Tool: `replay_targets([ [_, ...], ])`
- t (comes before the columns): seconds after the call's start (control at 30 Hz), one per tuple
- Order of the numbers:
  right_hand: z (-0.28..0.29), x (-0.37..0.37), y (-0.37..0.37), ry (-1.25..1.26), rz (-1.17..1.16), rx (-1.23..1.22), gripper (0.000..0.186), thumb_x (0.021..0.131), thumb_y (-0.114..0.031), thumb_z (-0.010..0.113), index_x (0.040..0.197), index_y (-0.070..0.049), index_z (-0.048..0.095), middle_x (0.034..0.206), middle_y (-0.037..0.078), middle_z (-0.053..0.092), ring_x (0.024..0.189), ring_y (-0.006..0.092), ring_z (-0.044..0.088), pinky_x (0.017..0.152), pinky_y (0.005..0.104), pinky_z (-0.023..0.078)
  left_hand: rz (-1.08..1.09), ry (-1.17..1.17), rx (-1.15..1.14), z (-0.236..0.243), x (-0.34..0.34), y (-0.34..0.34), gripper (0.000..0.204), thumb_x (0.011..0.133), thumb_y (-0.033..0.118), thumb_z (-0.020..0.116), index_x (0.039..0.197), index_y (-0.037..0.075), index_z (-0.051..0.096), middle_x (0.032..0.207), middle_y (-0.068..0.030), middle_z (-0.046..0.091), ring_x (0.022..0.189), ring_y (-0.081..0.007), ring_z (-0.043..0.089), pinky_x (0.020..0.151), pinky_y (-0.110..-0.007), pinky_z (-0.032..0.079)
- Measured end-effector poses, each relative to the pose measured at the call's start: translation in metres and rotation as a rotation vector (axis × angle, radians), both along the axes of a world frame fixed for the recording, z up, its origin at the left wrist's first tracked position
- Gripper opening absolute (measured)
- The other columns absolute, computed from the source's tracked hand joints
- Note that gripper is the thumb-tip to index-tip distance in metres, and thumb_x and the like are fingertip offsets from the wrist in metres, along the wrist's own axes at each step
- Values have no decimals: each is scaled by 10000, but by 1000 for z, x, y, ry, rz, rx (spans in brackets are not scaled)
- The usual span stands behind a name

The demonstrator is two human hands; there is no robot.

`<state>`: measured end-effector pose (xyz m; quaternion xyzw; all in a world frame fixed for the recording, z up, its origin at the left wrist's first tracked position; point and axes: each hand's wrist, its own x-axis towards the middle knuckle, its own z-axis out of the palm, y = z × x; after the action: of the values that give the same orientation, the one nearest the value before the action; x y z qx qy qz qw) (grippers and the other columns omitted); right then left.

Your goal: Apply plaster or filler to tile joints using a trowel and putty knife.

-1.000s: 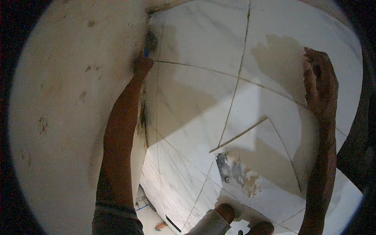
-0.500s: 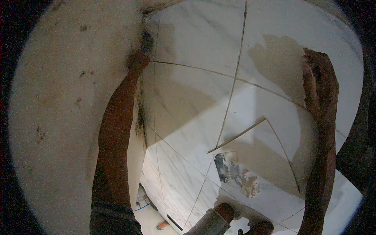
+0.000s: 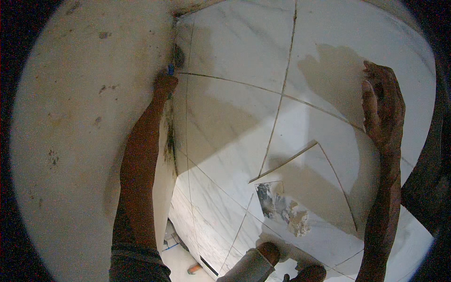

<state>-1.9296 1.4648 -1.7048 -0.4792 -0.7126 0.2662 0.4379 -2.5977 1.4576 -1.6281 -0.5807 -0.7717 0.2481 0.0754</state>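
Note:
My left hand (image 3: pixel 165 84) is closed around a small blue-handled tool (image 3: pixel 170 70) at the dark, stained corner joint between the beige wall (image 3: pixel 70 122) and the white marble-look tiles (image 3: pixel 239 47); its working end is hard to make out. On the right, my right hand (image 3: pixel 380 103) rests on the tiles with fingers apart and slightly bent, holding nothing. Between my arms, thin grooves outline the tiles, with an angled raised edge (image 3: pixel 289 160) near a rough patch of dark and cream smears (image 3: pixel 277 202).
My bent knees show at the bottom (image 3: pixel 265 256). Down past the tiles' left edge is a pale lower surface (image 3: pixel 185 256) with a small orange object (image 3: pixel 195 269) and some grey items. A dark area (image 3: pixel 425 164) borders the tiles at right.
My left hand has shifted slightly left and down along the corner, the blue part passing out of sight and showing again. My right hand has moved very slightly down and left.

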Motion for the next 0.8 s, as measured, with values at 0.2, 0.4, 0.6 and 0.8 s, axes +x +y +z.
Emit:
replay_targets([
  [0.2, 5, -1, 3, 71, 6, 1, 274, 884, -120, 580, 1134, -10, 602, 1065, 188, 609, 998, 368, 607, 891, 396, 482, -271, 403, -316, 5, -112, -9, 339, 813, 214, 625, 1092, 26, 590, 979, -204, 647, 909, -374, 628, 811, -481, 503],
  [0.4, -16, -7, 2, -122, 50, -17, 258, 895, -120, 573, 1125, -7, 603, 1050, 187, 613, 994, 361, 610, 890, 393, 480, 152, 2, 144, -109, 11, -68, 362, 794, 231, 633, 1098, 37, 609, 1014, -216, 644, 992, -386, 620, 864, -504, 488],
  [0.6, 9, 4, 3, 109, 8, 12, 252, 895, -122, 573, 1117, -4, 600, 1054, 190, 609, 990, 359, 612, 882, 389, 481, 81, 206, 66, 29, 22, -55, 495, 809, 303, 609, 1202, 15, 523, 1047, -243, 619, 947, -401, 633, 846, -518, 497],
  [0.8, 14, 5, 1, 91, 27, -61, 267, 890, -107, 575, 1139, -10, 578, 1075, 192, 600, 1009, 361, 603, 889, 390, 478, -6, 42, -3, 41, 35, -85, 483, 812, 256, 626, 1210, 2, 528, 1018, -260, 613, 856, -347, 660, 781, -499, 516],
])
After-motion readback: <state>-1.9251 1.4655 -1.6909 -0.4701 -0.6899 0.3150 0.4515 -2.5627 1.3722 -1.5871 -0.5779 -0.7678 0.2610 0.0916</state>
